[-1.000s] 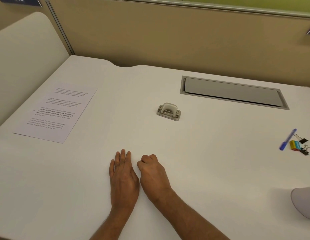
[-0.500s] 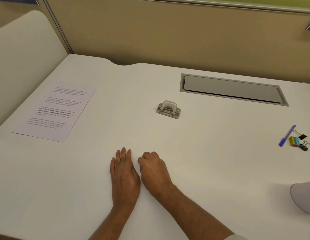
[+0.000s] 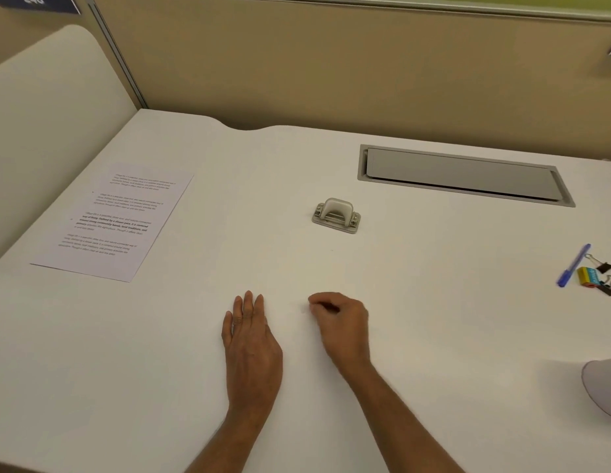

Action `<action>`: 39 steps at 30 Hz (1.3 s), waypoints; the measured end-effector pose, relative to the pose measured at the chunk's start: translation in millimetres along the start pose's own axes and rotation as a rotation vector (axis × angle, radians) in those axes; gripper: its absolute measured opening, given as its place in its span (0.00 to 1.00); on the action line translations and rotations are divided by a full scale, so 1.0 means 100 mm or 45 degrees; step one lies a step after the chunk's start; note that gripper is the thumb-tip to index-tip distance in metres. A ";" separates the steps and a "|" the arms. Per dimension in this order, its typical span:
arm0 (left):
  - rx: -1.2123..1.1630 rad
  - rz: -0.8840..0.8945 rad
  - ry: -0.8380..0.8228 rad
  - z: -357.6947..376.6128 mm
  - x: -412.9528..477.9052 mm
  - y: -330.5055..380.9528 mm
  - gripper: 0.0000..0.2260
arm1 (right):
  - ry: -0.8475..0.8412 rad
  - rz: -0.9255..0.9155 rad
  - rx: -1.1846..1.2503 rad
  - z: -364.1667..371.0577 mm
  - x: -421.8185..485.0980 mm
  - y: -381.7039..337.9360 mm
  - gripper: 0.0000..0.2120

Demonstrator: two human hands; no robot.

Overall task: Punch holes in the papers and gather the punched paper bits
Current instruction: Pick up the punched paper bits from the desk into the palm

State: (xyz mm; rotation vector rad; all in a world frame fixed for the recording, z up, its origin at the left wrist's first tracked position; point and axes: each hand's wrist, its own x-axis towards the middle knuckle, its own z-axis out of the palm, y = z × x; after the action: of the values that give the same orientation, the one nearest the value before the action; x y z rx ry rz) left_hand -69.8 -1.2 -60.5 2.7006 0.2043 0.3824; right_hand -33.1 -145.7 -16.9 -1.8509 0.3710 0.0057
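A printed sheet of paper (image 3: pixel 114 221) lies flat at the left of the white desk (image 3: pixel 433 302). A small grey hole punch (image 3: pixel 336 216) stands in the middle, beyond both hands. My left hand (image 3: pixel 251 339) rests flat on the desk, fingers straight and together. My right hand (image 3: pixel 343 324) sits to its right with fingers curled under; whether it holds anything is hidden. A faint pale speck lies at its fingertips, too small to tell what it is.
A grey cable hatch (image 3: pixel 464 175) is set into the desk at the back right. A blue pen (image 3: pixel 572 265), a yellow clip (image 3: pixel 587 276) and black binder clips (image 3: pixel 606 278) lie at the right edge. A pale rounded object (image 3: pixel 604 387) shows at the lower right. Partition walls close the back.
My right hand has moved to the right, away from my left hand, leaving a gap between them. My left hand stays flat in place.
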 end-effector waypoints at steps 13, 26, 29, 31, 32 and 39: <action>-0.085 -0.022 -0.004 -0.04 0.02 0.05 0.20 | -0.373 0.793 2.064 -0.41 -0.31 0.03 0.11; -0.338 0.132 -0.073 -0.04 0.13 0.08 0.11 | -0.330 0.729 2.048 -0.38 -0.31 0.19 0.06; -0.356 0.134 -0.092 -0.02 0.17 0.10 0.09 | -0.300 0.750 2.048 -0.38 -0.31 0.22 0.05; -0.385 0.132 -0.093 -0.01 0.20 0.12 0.07 | -0.301 0.752 2.065 -0.39 -0.30 0.24 0.05; -0.405 0.127 -0.093 -0.01 0.21 0.13 0.06 | -0.301 0.752 2.067 -0.39 -0.29 0.24 0.06; -0.444 0.116 -0.112 -0.01 0.26 0.21 0.03 | -0.290 0.733 2.016 -0.38 -0.24 0.19 0.15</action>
State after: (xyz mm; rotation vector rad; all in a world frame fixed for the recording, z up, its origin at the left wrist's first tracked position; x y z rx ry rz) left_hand -43.3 -14.6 -45.4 2.3806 -0.0120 0.2939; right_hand -67.9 -180.1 -17.6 -0.1475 0.5065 0.2426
